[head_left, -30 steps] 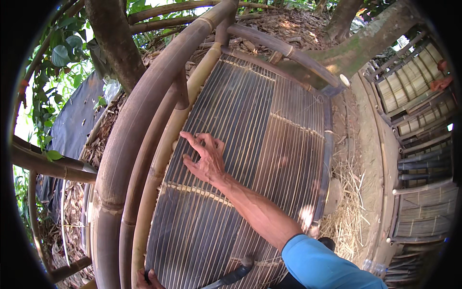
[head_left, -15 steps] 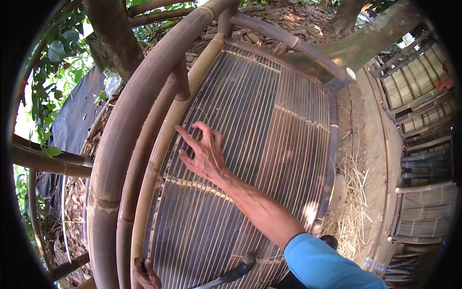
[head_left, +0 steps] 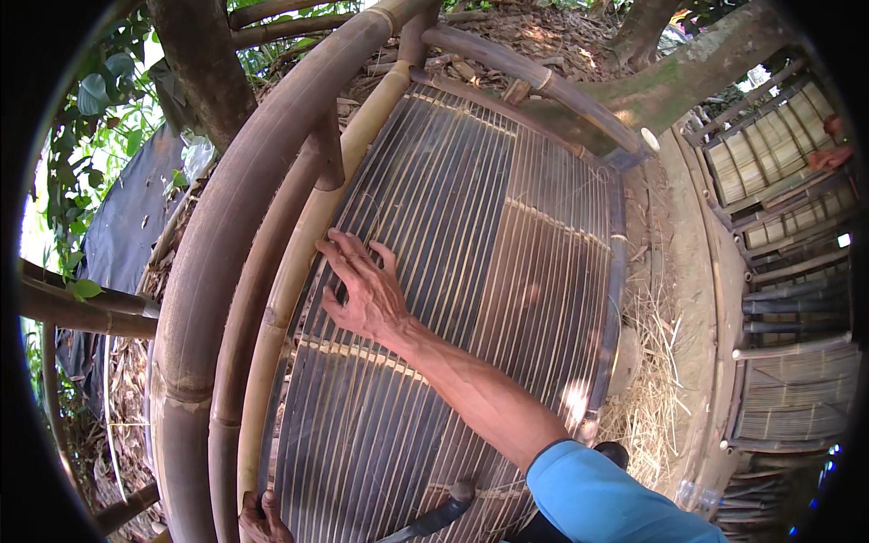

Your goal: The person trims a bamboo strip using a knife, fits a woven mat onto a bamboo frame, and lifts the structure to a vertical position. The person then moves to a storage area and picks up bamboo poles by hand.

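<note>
A bench seat of many narrow dark slats [head_left: 434, 208] with pale gaps fills the middle, bordered on the left by a light bamboo pole [head_left: 291, 262]. My right hand [head_left: 369, 294] reaches across the seat to this left border. Its fingers are bent and apart, with the fingertips at the slats' edge beside the pole and the thumb apart from them. Nothing shows in its grasp. A thin, loose strand curves just above that hand. At the lower edge my left hand [head_left: 262, 520] is partly cut off, its thumb and a finger closed against the pole.
A curved tool with a dark handle [head_left: 444, 514] lies low on the seat. Thick brown bamboo rails [head_left: 204, 271] rise at the left. Straw [head_left: 647, 380] litters the ground at the right, beside a bamboo rack [head_left: 797, 362]. A tree trunk [head_left: 204, 63] stands at the far left.
My right hand's raised, curled fingers have come down to the slats' edge by the pole. My left hand stays at the lower pole. The whole view has shifted slightly.
</note>
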The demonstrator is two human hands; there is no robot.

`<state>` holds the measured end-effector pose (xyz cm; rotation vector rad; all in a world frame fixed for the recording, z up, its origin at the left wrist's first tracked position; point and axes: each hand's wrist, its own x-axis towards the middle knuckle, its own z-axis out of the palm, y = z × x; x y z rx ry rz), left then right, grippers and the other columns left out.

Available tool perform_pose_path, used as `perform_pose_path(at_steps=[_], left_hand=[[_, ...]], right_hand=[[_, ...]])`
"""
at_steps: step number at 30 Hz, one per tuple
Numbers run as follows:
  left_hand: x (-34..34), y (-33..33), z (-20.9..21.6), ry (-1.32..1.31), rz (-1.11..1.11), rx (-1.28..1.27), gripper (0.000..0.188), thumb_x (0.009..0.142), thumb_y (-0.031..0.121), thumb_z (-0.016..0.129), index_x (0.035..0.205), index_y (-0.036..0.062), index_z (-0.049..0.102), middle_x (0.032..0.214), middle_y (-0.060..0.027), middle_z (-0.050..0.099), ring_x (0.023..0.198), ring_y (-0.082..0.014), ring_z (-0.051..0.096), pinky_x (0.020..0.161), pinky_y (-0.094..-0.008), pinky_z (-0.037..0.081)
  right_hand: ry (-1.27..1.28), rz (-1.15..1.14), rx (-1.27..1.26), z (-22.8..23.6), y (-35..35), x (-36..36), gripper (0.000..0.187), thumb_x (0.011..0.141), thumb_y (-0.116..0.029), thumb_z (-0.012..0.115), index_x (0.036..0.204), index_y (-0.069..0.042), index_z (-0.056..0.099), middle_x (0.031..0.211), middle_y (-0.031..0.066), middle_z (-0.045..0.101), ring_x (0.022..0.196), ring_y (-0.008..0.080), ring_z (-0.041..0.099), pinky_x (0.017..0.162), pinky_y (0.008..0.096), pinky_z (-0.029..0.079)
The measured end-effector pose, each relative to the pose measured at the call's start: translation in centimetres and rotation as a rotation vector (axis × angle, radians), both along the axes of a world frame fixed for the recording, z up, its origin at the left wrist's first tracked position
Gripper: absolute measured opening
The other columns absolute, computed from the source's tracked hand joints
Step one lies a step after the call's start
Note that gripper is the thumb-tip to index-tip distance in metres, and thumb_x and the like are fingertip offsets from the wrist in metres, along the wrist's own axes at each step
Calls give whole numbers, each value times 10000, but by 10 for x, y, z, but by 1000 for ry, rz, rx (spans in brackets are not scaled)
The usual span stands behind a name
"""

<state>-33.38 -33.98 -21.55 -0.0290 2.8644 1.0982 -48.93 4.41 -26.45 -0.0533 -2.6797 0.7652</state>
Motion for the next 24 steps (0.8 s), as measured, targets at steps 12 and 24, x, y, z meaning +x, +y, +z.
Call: perform_pose_path(at_steps=[12,24], left_hand=[[8,26,-52,124,195,-321,383,964,368,621,943,-14,652,799,-191,586,763,-318,543,727,-465,416],[-9,44,-66,377,103,-496,281,968,301,612,846,49,628,830,-126,532,835,-324,522,739,-484,368]], right_hand=[[-24,-76,20,-4,-3,-3,819,830,-273,664,1517,-19,298,1570,207,309,1429,280,366,1147,490,251],[-101,-34,118,-9,-5,35,754,908,-469,576,1511,-71,358,1544,210,339,1444,304,320,1199,509,189]])
